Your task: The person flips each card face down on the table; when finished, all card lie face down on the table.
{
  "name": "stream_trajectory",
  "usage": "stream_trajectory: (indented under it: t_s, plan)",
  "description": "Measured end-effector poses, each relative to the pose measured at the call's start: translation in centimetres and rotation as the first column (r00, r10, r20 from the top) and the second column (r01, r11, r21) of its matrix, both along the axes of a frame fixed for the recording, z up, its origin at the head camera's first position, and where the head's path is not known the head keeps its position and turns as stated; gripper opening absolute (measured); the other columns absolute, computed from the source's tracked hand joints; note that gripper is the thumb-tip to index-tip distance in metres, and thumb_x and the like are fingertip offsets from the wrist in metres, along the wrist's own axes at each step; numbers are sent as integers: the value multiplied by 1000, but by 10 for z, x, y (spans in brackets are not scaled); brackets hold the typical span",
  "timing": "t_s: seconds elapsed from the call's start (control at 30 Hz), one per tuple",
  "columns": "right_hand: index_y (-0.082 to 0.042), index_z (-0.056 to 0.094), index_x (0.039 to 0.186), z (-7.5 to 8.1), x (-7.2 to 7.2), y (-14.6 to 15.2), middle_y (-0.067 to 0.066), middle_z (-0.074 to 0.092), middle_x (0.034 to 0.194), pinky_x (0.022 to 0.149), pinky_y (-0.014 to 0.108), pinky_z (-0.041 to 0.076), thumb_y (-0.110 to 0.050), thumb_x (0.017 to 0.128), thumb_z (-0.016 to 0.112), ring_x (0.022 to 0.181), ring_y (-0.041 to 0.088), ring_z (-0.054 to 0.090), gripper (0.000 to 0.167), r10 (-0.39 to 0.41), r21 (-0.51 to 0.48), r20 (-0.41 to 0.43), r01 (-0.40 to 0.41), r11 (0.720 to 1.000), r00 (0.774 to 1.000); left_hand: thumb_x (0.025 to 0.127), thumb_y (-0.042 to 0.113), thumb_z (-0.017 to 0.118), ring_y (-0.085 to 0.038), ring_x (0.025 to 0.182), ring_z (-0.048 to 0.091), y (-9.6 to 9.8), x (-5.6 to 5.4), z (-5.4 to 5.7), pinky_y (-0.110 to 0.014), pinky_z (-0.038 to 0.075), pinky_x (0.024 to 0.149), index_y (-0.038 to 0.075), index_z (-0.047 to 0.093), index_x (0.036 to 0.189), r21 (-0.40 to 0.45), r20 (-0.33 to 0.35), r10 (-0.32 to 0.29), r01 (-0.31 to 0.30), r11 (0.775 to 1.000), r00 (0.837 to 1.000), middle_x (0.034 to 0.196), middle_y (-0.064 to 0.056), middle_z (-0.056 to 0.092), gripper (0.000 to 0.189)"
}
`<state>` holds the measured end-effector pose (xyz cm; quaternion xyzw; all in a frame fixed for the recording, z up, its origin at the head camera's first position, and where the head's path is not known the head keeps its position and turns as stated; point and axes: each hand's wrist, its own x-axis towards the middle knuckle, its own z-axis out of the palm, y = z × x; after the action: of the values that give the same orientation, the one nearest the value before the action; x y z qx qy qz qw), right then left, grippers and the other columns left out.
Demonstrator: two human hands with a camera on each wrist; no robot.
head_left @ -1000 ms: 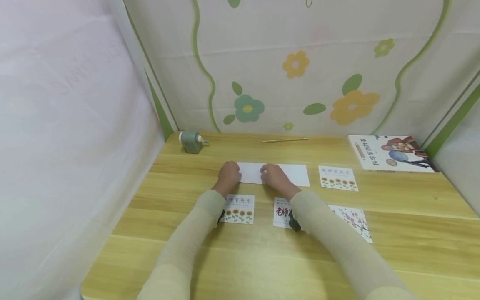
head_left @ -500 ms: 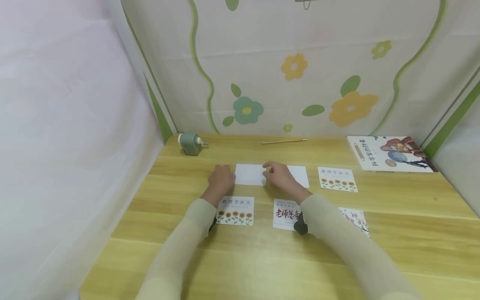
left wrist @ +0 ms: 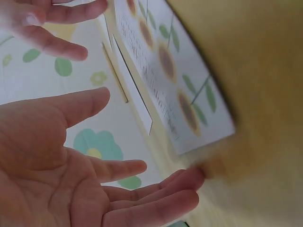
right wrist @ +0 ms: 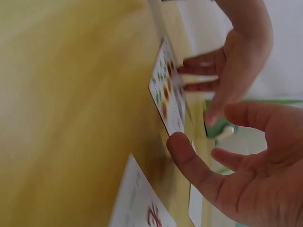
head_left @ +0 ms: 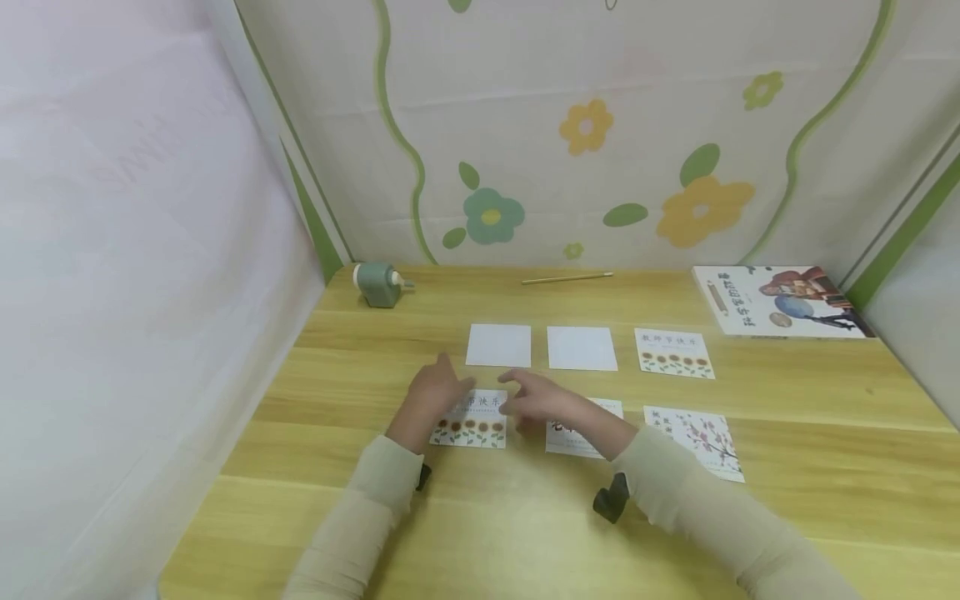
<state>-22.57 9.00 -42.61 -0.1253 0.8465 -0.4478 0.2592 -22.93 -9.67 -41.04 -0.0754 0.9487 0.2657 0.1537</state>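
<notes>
My left hand point(head_left: 433, 390) is over the left edge of a square sunflower card point(head_left: 469, 432), with fingers spread in the left wrist view. At the card's right edge my right hand point(head_left: 542, 397) reaches in, its thumb and fingers apart. Neither hand grips anything. The card lies face up on the table, its upper left corner hidden by the left hand. Behind it lie two blank white cards point(head_left: 498, 346), side by side with a gap between them. A card with red lettering point(head_left: 577, 444) is partly under the right forearm.
Another sunflower card point(head_left: 675, 353) and a pink blossom card point(head_left: 701, 442) lie to the right. A green glue bottle point(head_left: 378, 285), a thin stick point(head_left: 567, 278) and an illustrated book point(head_left: 783, 302) are along the table's back edge, before a flowered curtain point(head_left: 547, 183).
Both hands have left the two white cards and come nearer, over the sunflower card. The white cards, which lay edge to edge before, are now apart.
</notes>
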Motion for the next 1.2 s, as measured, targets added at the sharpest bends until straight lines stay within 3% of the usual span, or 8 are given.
stream_trajectory:
  t_s: [0.23, 0.43, 0.7, 0.87, 1.07, 1.2]
  plan:
    - [-10, 31, 142, 0, 13, -9, 13, 61, 102, 74, 38, 52, -18, 83, 65, 82, 23, 61, 68, -19, -55, 40, 21, 998, 999, 89, 43, 55, -42, 111, 49, 3, 3, -4, -49, 42, 92, -6, 22, 141, 26, -31, -24, 25, 999, 999, 127, -31, 45, 78]
    - [-9, 27, 144, 0, 16, -9, 18, 58, 109, 76, 40, 52, -14, 84, 63, 86, 24, 61, 70, -49, -96, 50, 54, 994, 998, 90, 45, 52, -43, 119, 41, -4, -3, -12, -53, 35, 97, -3, 22, 142, 135, -28, 57, -53, 989, 998, 136, -29, 38, 77]
    - [-8, 26, 144, -3, 18, -10, 14, 59, 100, 76, 39, 51, -13, 82, 64, 84, 25, 60, 72, -87, -114, 33, 90, 989, 996, 91, 49, 46, -45, 126, 31, -12, -13, -19, -56, 27, 101, -3, 20, 143, 277, 2, 109, -105, 955, 994, 140, -29, 30, 78]
    - [-8, 26, 144, -5, 20, -11, 16, 57, 105, 76, 39, 51, -13, 81, 65, 85, 25, 60, 74, -117, -127, 48, 122, 984, 992, 91, 49, 46, -45, 127, 29, -15, -11, -16, -55, 27, 102, -3, 19, 143, 295, -10, 144, -134, 946, 990, 141, -29, 30, 78]
    - [-11, 27, 144, -2, 20, -10, 21, 53, 116, 82, 44, 49, -15, 81, 65, 95, 27, 57, 74, -138, -103, 25, 139, 985, 990, 91, 52, 46, -47, 126, 30, -12, -7, -6, -57, 28, 100, -2, 12, 145, 282, -57, 81, -62, 958, 995, 140, -31, 29, 84]
    - [-10, 26, 144, -1, 19, -9, 23, 50, 120, 82, 43, 49, -16, 81, 65, 97, 28, 57, 74, -133, -114, 35, 136, 984, 991, 90, 57, 43, -46, 125, 33, -14, -11, -6, -56, 31, 99, 0, 14, 145, 340, -49, 108, -85, 937, 993, 141, -30, 29, 84]
